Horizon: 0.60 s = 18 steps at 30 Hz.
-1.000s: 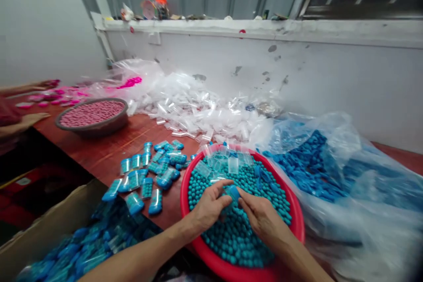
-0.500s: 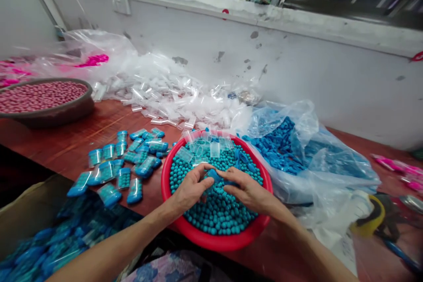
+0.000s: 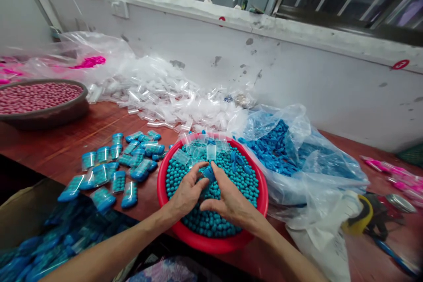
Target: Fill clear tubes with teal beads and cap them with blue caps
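Left grip (image 3: 187, 191) on one blue cap (image 3: 209, 173), one basin (image 3: 214, 245)

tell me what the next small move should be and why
Perhaps press the blue piece with the right hand while the left hand steadies it: the left hand pinches it above the red basin, and the right hand is at its edge, thumb spread apart. Whether it is already firmly fixed cannot be seen.
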Tool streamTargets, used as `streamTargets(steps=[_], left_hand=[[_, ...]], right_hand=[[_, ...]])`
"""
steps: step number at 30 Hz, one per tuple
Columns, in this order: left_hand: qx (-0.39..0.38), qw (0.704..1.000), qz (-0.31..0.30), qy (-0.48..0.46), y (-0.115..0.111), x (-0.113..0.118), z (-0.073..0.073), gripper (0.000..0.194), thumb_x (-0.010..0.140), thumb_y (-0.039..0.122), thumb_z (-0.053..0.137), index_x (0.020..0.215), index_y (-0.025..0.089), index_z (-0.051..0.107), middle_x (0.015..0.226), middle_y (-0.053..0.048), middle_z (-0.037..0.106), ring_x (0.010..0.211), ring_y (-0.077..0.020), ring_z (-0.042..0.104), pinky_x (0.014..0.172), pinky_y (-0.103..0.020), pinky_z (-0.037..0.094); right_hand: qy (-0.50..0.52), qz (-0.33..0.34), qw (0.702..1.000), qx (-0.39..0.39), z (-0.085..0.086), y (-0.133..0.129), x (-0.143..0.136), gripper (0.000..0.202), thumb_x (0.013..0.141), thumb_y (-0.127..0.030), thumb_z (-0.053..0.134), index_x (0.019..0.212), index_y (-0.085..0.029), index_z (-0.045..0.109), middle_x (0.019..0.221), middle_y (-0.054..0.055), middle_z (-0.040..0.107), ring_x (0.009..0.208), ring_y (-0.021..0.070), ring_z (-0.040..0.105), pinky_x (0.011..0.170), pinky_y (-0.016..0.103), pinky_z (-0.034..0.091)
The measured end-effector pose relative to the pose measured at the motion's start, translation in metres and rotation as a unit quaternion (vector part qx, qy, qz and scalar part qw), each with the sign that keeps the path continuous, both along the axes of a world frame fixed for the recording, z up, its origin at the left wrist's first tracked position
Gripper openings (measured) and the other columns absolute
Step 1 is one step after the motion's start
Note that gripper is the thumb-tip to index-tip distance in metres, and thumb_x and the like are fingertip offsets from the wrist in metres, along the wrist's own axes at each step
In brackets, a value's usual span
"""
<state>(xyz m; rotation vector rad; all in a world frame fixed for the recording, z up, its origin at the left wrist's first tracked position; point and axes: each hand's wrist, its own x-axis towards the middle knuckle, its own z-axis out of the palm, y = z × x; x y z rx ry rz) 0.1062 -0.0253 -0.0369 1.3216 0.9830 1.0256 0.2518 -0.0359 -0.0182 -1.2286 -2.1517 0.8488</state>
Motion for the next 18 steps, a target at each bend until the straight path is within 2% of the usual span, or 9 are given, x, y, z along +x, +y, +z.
streamTargets(steps=[2, 4, 7, 9, 11, 15, 18], left_hand=[[-0.001, 1.0, 0.008, -0.013, 0.0, 0.002, 0.001, 0.04, 0.076, 0.021, 0.05, 0.115, 0.018, 0.043, 0.089, -0.001, 0.056, 0.083, -0.0142, 0.051, 0.076, -0.025, 0.041], [-0.011, 1.0, -0.001, -0.025, -0.001, 0.003, 0.003, 0.039, 0.074, 0.021, 0.052, 0.113, 0.018, 0.045, 0.094, -0.002, 0.056, 0.088, -0.015, 0.05, 0.08, -0.025, 0.038], [-0.035, 0.998, -0.019, -0.041, -0.004, 0.008, 0.005, 0.033, 0.073, 0.022, 0.052, 0.106, 0.018, 0.048, 0.082, 0.001, 0.056, 0.076, -0.0131, 0.05, 0.072, -0.024, 0.039], [-0.049, 0.998, -0.003, -0.043, -0.007, 0.012, 0.005, 0.029, 0.073, 0.024, 0.052, 0.101, 0.019, 0.049, 0.072, 0.003, 0.053, 0.067, -0.0117, 0.049, 0.064, -0.022, 0.039], [-0.049, 0.998, 0.025, -0.032, -0.009, 0.016, 0.004, 0.024, 0.073, 0.025, 0.052, 0.095, 0.019, 0.05, 0.069, 0.004, 0.052, 0.066, -0.0115, 0.048, 0.062, -0.022, 0.039], [-0.01, 0.999, 0.041, 0.023, -0.013, 0.021, 0.002, 0.016, 0.074, 0.023, 0.048, 0.089, 0.018, 0.051, 0.075, 0.002, 0.053, 0.072, -0.0131, 0.049, 0.068, -0.024, 0.04], [0.026, 0.994, 0.032, 0.105, -0.013, 0.011, 0.008, 0.016, 0.074, 0.019, 0.044, 0.089, 0.018, 0.052, 0.074, 0.002, 0.054, 0.071, -0.0138, 0.05, 0.068, -0.024, 0.04]], right_hand=[[-0.044, -0.011, 0.998, 0.036, -0.003, -0.004, -0.005, 0.092, 0.065, -0.039, 0.068, 0.136, -0.013, 0.017, 0.131, 0.018, 0.035, 0.12, 0.0298, 0.036, 0.092, 0.043, 0.037], [-0.072, -0.048, 0.994, 0.062, -0.005, -0.006, -0.009, 0.086, 0.067, -0.038, 0.065, 0.135, -0.012, 0.017, 0.122, 0.019, 0.043, 0.111, 0.0301, 0.045, 0.086, 0.043, 0.043], [-0.097, -0.082, 0.986, 0.108, -0.007, -0.009, -0.013, 0.077, 0.068, -0.034, 0.061, 0.131, -0.014, 0.022, 0.11, 0.016, 0.049, 0.093, 0.0284, 0.055, 0.074, 0.041, 0.048], [-0.115, -0.081, 0.981, 0.134, -0.007, -0.012, -0.015, 0.073, 0.066, -0.033, 0.061, 0.127, -0.012, 0.026, 0.104, 0.015, 0.05, 0.083, 0.0275, 0.057, 0.066, 0.039, 0.049], [-0.129, -0.079, 0.977, 0.149, -0.01, -0.013, -0.016, 0.07, 0.064, -0.036, 0.061, 0.122, -0.009, 0.031, 0.098, 0.015, 0.05, 0.077, 0.0275, 0.057, 0.06, 0.039, 0.049], [-0.131, -0.08, 0.979, 0.136, -0.013, -0.016, -0.017, 0.066, 0.066, -0.039, 0.059, 0.119, -0.009, 0.035, 0.095, 0.014, 0.05, 0.076, 0.0267, 0.056, 0.059, 0.039, 0.048], [-0.123, -0.035, 0.989, 0.08, -0.01, -0.016, -0.015, 0.068, 0.072, -0.038, 0.057, 0.127, -0.012, 0.027, 0.104, 0.014, 0.05, 0.083, 0.0259, 0.057, 0.065, 0.037, 0.048]])
